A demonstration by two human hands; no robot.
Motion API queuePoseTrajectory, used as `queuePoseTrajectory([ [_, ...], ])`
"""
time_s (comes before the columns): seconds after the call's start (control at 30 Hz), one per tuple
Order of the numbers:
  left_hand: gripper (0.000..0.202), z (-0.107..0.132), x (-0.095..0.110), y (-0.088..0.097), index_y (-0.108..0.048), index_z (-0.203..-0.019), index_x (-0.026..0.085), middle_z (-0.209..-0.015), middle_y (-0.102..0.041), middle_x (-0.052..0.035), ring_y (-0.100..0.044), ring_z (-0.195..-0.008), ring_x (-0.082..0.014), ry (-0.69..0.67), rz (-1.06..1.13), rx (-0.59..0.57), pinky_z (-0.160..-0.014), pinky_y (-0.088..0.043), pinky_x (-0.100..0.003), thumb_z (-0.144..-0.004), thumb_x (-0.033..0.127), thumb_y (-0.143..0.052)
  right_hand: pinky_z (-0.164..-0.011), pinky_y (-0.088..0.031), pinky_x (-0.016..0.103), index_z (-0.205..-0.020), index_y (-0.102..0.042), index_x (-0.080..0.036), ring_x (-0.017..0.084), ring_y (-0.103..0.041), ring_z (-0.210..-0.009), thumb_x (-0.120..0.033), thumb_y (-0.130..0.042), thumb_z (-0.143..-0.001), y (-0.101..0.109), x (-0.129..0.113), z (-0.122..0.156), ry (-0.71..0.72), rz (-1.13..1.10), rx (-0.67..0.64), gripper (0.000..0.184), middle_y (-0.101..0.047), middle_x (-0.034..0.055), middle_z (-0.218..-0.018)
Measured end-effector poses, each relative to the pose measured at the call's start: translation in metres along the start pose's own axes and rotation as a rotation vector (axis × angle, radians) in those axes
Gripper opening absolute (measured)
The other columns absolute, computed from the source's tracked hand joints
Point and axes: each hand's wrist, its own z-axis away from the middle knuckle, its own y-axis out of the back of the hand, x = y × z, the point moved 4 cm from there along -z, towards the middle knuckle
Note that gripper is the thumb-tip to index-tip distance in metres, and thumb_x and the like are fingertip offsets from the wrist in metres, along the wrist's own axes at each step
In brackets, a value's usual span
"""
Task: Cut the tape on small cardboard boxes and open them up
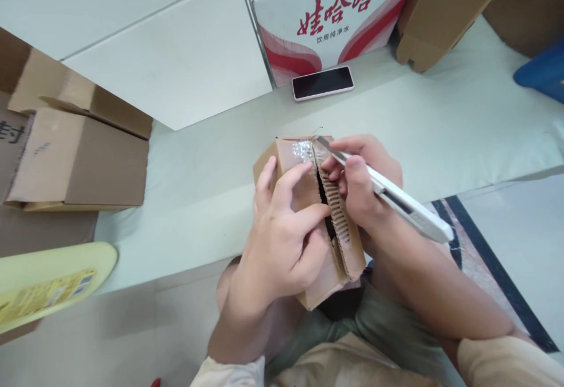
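A small brown cardboard box [298,193] rests over my lap at the edge of the pale green surface. Its top seam is torn open, showing a dark gap and ridged corrugation along one flap, with clear tape [302,151] at the far end. My left hand [284,228] grips the box from the left, fingers spread over the top and thumb at the gap. In my right hand [365,181] is a white utility knife [400,202], its blade pointing at the far end of the seam. Some of the right fingers touch the torn flap.
A phone [323,83] lies beyond the box, before a red-and-white water carton [326,17]. White panels [176,52] stand at the back left. Cardboard boxes [106,164] are at left, with a yellow object [57,281] below. Another carton [445,11] and a blue object [541,73] are right.
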Motion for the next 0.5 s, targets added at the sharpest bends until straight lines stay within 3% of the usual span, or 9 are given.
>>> queuePoseTrajectory([
  [0.2, 0.026, -0.0030, 0.0046, -0.0041, -0.075, -0.087, 0.024, -0.144, -0.061, -0.0131, -0.045, -0.151, -0.0338, 0.019, 0.020, -0.009, -0.136, -0.013, -0.068, -0.092, 0.020, -0.050, -0.061, -0.052, 0.032, -0.107, -0.066, -0.026, 0.018, -0.065, -0.063, -0.036, -0.058, -0.096, -0.0003, -0.0037, -0.0029, 0.038, 0.158, -0.017, 0.017, -0.070, -0.0006, -0.074],
  [0.5, 0.026, -0.0051, 0.0025, -0.0059, -0.076, -0.085, 0.024, -0.137, -0.067, -0.0114, -0.048, -0.149, -0.0323, 0.035, 0.057, -0.014, -0.138, -0.013, -0.066, -0.092, 0.020, -0.051, -0.064, -0.053, 0.034, -0.101, -0.065, -0.026, 0.020, -0.065, -0.065, -0.033, -0.059, -0.094, -0.0013, -0.0042, -0.0015, 0.055, 0.242, -0.014, 0.012, -0.070, 0.0009, -0.075],
])
